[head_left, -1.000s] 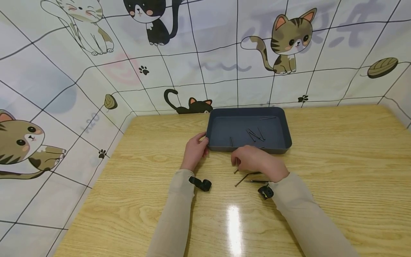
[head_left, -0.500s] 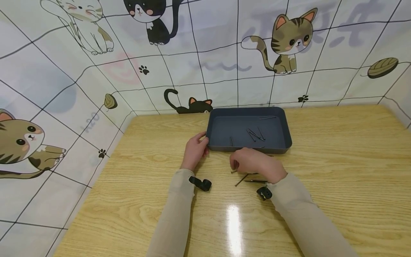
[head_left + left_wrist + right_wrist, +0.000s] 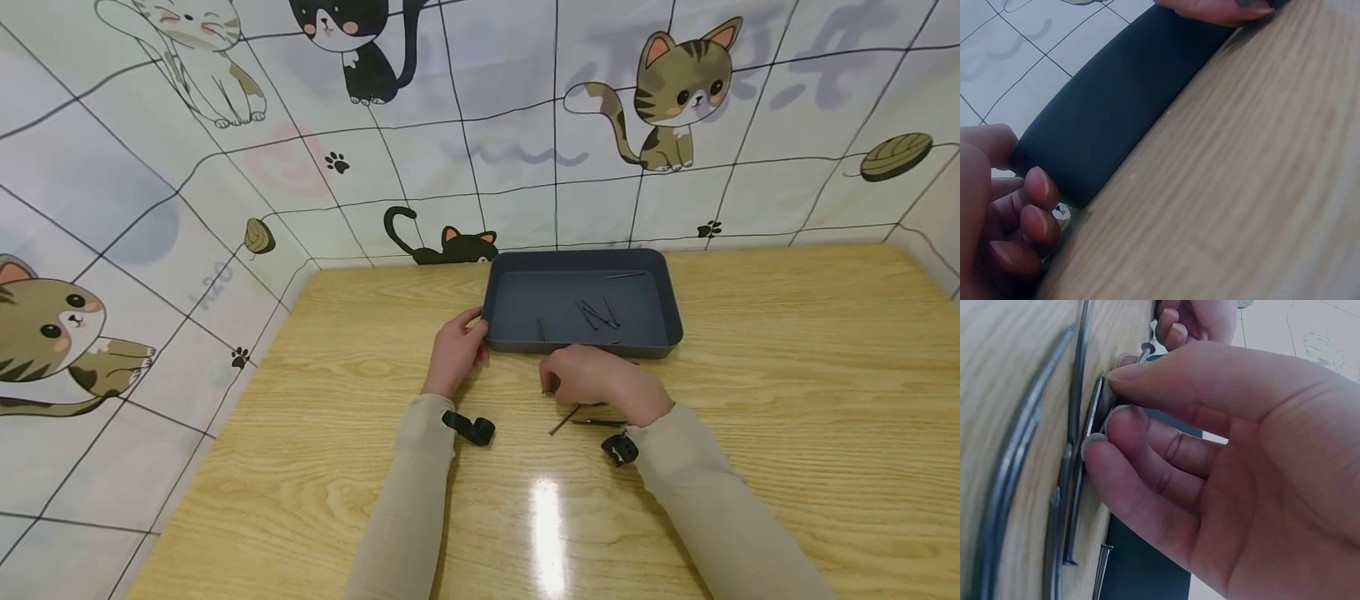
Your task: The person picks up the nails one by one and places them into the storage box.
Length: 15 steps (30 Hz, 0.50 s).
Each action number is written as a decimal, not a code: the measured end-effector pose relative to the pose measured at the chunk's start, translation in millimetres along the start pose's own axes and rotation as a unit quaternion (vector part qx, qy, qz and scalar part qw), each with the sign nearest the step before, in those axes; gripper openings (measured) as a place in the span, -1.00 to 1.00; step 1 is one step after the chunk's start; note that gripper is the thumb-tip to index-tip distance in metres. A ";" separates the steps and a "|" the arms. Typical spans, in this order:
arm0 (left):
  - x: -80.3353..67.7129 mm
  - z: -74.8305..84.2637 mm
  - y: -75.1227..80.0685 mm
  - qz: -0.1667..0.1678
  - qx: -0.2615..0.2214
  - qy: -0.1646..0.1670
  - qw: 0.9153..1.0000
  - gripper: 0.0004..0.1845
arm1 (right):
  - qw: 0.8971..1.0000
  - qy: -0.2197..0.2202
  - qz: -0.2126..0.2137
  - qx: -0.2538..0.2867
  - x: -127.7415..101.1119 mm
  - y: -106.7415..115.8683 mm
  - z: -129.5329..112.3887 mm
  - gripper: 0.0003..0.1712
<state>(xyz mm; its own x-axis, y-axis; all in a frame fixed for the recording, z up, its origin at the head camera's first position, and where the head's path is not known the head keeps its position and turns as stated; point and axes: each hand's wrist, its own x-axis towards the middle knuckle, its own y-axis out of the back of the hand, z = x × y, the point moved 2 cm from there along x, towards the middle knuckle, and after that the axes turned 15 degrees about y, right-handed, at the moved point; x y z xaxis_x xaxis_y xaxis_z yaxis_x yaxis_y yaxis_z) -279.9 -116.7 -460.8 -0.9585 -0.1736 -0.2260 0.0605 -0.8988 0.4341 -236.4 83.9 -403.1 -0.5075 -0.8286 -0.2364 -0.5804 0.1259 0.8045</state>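
- your right hand (image 3: pixel 603 383) is curled over the table just in front of the tray; thumb and fingertips (image 3: pixel 1100 440) pinch a nail (image 3: pixel 1145 352) at the tabletop
- more loose nails (image 3: pixel 577 414) lie on the wood under and just beside that hand; the right wrist view shows them as long grey shafts side by side
- your left hand (image 3: pixel 455 352) grips the near left corner of the dark grey tray (image 3: pixel 502 287), thumb on the rim, fingers curled against the outer wall
- the tray sits on the wooden table (image 3: pixel 787 400), near the back wall; a few nails (image 3: pixel 597 313) lie inside it
- cat-print sheeting (image 3: pixel 187 167) covers the walls behind and to the left
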 end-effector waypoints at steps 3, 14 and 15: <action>0.9 0.7 -0.8 0.000 0.000 -0.001 1.000 -0.56 | 1.000 -0.002 0.007 -0.004 -2.8 2.4 1.2 -0.78; 1.2 0.5 -1.4 -0.004 -0.010 0.000 1.000 -0.57 | 0.999 0.010 0.048 -0.008 -7.0 6.6 3.3 -0.90; 1.1 0.5 -1.3 -0.005 -0.010 0.000 1.000 -0.57 | 0.999 0.012 0.052 -0.008 -7.5 7.2 3.4 -0.90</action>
<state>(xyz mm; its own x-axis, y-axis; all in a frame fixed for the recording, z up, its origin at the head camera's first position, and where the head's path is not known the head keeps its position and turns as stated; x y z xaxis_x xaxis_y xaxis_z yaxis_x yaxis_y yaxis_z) -281.2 -115.5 -461.2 -0.9589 -0.1655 -0.2306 0.0571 -0.9084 0.4143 -238.9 92.9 -397.4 -0.5484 -0.8246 -0.1386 -0.5159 0.2033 0.8321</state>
